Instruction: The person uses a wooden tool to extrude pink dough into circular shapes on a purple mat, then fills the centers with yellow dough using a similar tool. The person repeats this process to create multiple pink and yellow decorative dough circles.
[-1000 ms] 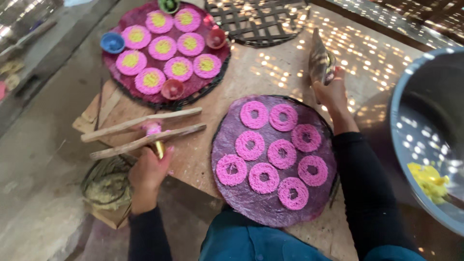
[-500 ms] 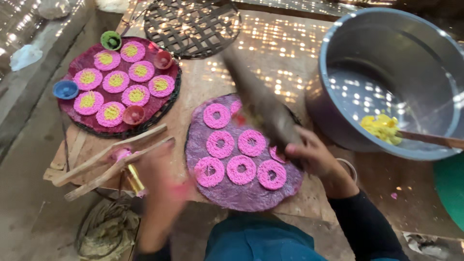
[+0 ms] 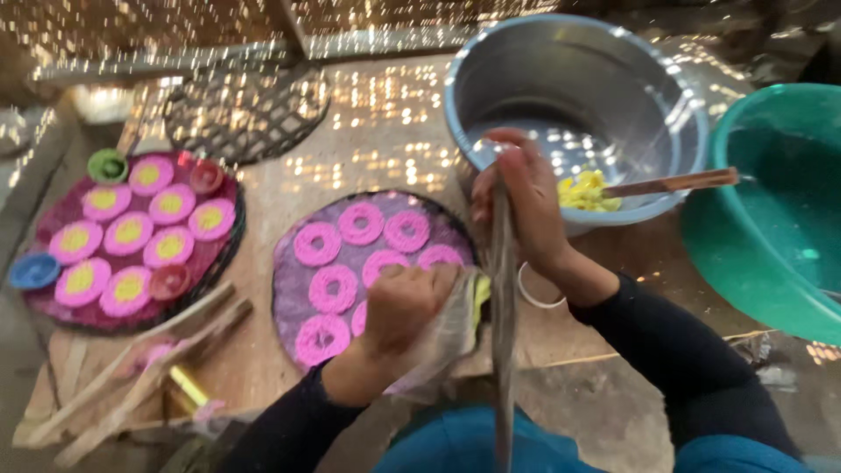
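Dappled wooden counter [image 3: 385, 131] carrying a round woven tray [image 3: 289, 298] of pink ring-shaped pieces [image 3: 317, 243]. Over the tray's right edge, the left hand [image 3: 399, 311] closes around a crumpled pale cloth [image 3: 451, 328]; the right hand [image 3: 521, 206] grips a long, flat metal strip [image 3: 502, 342] upright. Beyond it, a metal basin [image 3: 578, 96].

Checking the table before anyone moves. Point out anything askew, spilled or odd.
Nothing spilled. The wooden sticks lie crossed and loose over the table's near-left edge, below the tray of yellow-centred discs. The pink rings sit tidy.
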